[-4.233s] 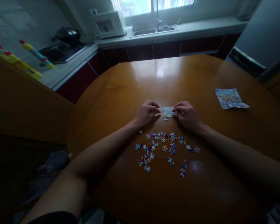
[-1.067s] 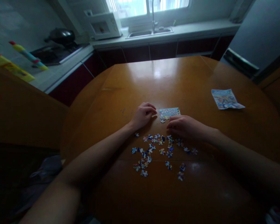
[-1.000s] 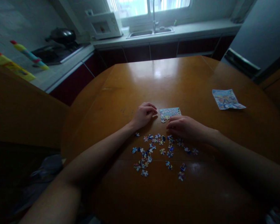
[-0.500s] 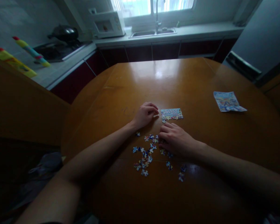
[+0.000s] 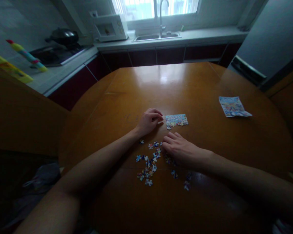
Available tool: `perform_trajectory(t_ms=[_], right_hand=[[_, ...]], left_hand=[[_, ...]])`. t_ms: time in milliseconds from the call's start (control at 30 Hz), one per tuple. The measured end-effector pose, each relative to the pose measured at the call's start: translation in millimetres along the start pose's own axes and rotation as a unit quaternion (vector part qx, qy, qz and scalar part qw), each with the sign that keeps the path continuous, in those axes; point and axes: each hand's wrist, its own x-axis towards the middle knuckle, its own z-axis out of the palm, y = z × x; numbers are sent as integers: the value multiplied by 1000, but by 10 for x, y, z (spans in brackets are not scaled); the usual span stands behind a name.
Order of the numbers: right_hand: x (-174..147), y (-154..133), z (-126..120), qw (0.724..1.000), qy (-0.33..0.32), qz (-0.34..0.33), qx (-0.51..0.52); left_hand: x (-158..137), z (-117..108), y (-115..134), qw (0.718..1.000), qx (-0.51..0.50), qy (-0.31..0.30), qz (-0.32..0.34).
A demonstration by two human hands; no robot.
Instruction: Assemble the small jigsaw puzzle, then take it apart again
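A partly joined jigsaw puzzle (image 5: 176, 119), pale blue with a colourful lower edge, lies flat on the table. Just left of it rests my left hand (image 5: 150, 121), its fingers curled together; whether anything is between them is hidden. Below the puzzle, my right hand (image 5: 177, 146) bends its closed fingers down over the loose pieces. Its fingertips reach the right side of the pile, and what they grip cannot be made out. Several loose jigsaw pieces (image 5: 146, 170) are spread between my forearms. A few stray pieces (image 5: 187, 185) lie below my right wrist.
The wooden table (image 5: 136, 87) has a creased picture sheet (image 5: 234, 106) on its right side. Behind it are a counter with a sink (image 5: 146, 38), a microwave (image 5: 109, 27) and a wok (image 5: 63, 35) on the stove. A fridge (image 5: 266, 45) stands at right.
The whole view has shifted slightly left. My right hand has turned a little, its fingers lower and drawn together at the loose pieces. My left hand stays beside the puzzle.
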Motion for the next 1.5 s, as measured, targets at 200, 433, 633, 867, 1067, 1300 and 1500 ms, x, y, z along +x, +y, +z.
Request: perform_trajectory(t_ms=[200,433,633,867,1067,1300,1500], right_hand=[[-23,31,-16,998,3,-35,50],[-48,323,-100,978,123,79,146],[-53,669,-75,892,234,184,340],[-12,665,-53,859,245,188,409],[-40,706,-96,871,288,184,353],[-82,728,-102,927,300,35,223],[-49,670,-63,934,309,-7,181]], left_hand=[[0,-10,-1,1000,2,-6,7],[-11,-29,63,998,22,-12,64],[-46,-22,253,985,56,-52,154],[-60,-29,340,984,66,-57,157],[-60,-33,330,983,64,-42,166],[-62,-34,313,987,66,-23,143],[-50,-40,335,982,43,-3,187]])
